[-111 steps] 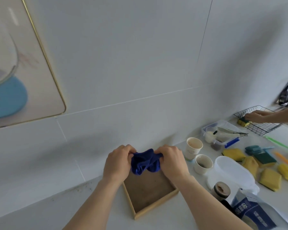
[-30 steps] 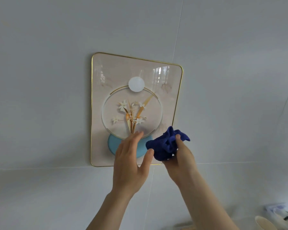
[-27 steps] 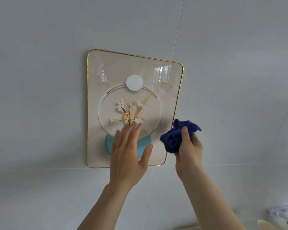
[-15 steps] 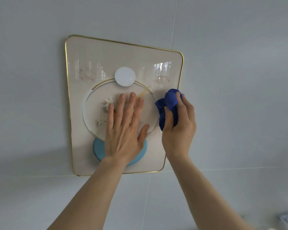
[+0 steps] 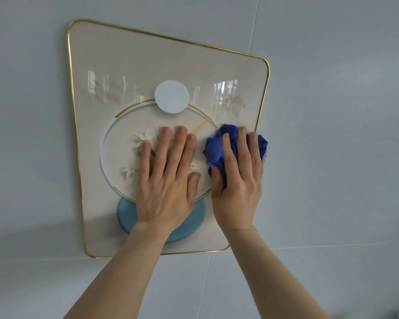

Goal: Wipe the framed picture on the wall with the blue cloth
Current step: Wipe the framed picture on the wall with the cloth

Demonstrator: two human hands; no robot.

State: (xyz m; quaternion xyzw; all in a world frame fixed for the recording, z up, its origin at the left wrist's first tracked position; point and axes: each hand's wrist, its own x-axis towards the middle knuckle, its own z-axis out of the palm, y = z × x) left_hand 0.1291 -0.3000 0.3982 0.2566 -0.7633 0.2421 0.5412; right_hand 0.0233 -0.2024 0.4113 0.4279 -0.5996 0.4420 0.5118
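Cloth under right hand (bunched).

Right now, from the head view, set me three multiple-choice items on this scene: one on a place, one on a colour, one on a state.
1. Where is the blue cloth?
A. by the picture's right edge
B. at its top left corner
C. below the frame

2. What colour is the frame's rim?
A. black
B. gold
C. red

3. How is the left hand?
A. fisted
B. gripping the cloth
C. flat on the framed picture

Key: 1 A, the right hand presses it there; 2 B, the thin rim shines gold; 3 C, its fingers lie spread on the glass.
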